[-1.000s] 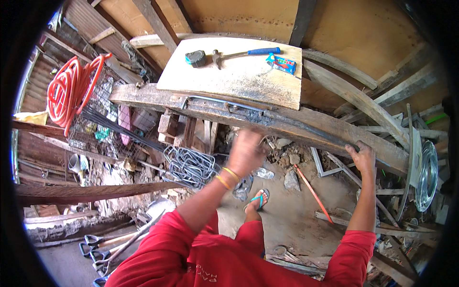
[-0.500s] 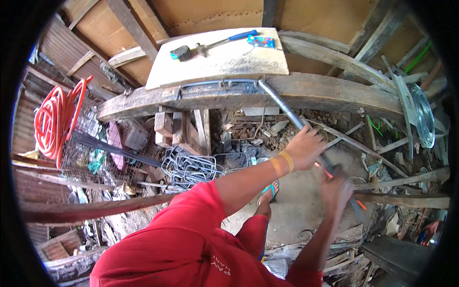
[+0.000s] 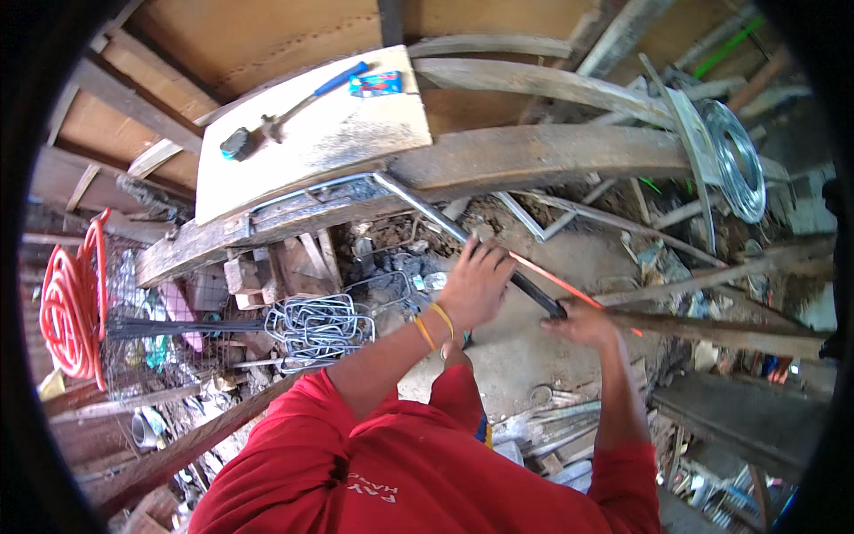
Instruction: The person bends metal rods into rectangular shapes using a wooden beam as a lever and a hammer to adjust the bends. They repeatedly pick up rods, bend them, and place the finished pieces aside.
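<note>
A long metal pipe [image 3: 418,206] with a black grip [image 3: 536,295] slants from the wooden beam [image 3: 543,151] toward me. My left hand [image 3: 479,278] is wrapped over its middle, and my right hand [image 3: 580,320] closes round the black end. A thin orange rod [image 3: 556,281] runs from beside my left hand past my right one; whether either hand also grips it I cannot tell. At the beam, the pipe's far end meets a grey steel bar [image 3: 334,187] lying along the beam among small upright pegs.
A pale board [image 3: 320,120] on the beam carries a blue-handled hammer [image 3: 311,100], a tape measure [image 3: 236,143] and a blue-red packet [image 3: 375,84]. Bent steel bars [image 3: 320,327] are heaped at left, near a coiled orange hose [image 3: 69,311]. Coiled wire [image 3: 740,169] hangs at right.
The view has shifted right, so the board and beam sit farther left. My right hand, blurred before, is now clear on the black grip. My left hand still holds the pipe.
</note>
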Tool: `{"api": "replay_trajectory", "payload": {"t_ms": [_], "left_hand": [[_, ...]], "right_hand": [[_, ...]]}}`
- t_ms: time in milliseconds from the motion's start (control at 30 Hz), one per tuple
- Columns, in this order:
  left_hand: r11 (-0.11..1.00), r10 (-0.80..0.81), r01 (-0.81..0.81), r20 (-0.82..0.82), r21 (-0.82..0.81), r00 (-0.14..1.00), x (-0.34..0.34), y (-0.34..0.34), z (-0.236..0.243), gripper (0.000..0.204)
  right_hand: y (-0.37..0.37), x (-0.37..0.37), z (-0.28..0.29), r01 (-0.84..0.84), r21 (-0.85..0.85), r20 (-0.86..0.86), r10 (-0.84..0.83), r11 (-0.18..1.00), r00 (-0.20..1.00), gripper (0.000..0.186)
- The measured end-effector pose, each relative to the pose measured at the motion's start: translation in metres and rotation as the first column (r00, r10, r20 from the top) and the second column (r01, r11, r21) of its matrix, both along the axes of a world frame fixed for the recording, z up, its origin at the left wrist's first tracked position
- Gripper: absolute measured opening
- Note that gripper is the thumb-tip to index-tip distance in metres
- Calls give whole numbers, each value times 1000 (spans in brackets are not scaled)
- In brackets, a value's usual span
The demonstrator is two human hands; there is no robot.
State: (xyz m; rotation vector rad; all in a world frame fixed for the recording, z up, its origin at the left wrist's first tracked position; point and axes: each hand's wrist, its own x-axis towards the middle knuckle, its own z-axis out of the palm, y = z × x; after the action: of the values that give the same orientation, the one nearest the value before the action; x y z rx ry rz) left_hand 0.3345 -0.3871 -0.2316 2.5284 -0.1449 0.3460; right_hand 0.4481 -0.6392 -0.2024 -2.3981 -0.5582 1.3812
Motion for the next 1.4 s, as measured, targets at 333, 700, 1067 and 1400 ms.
{"api": "replay_trajectory", "payload": {"t_ms": [333, 700, 1067, 1400], "left_hand": [[-684, -340, -403, -222, -608, 914, 22, -85, -38, 24], [-828, -335, -335, -83, -449, 939, -2, -84, -40, 32], [-493, -674, -695, -276, -524, 685, -243, 106, -82, 31], [-354, -722, -722, -317, -594, 615, -208, 76, -62, 19]], "right_hand": [[-2, -1, -1, 386, 25, -362, -351, 922, 863, 26], [-8, -70, -18, 677, 71, -267, -640, 732, 720, 36], [206, -430, -91, 842, 453, -458, -733, 294, 503, 15], [158, -356, -35, 914, 239, -745, -541, 328, 389, 13]]}}
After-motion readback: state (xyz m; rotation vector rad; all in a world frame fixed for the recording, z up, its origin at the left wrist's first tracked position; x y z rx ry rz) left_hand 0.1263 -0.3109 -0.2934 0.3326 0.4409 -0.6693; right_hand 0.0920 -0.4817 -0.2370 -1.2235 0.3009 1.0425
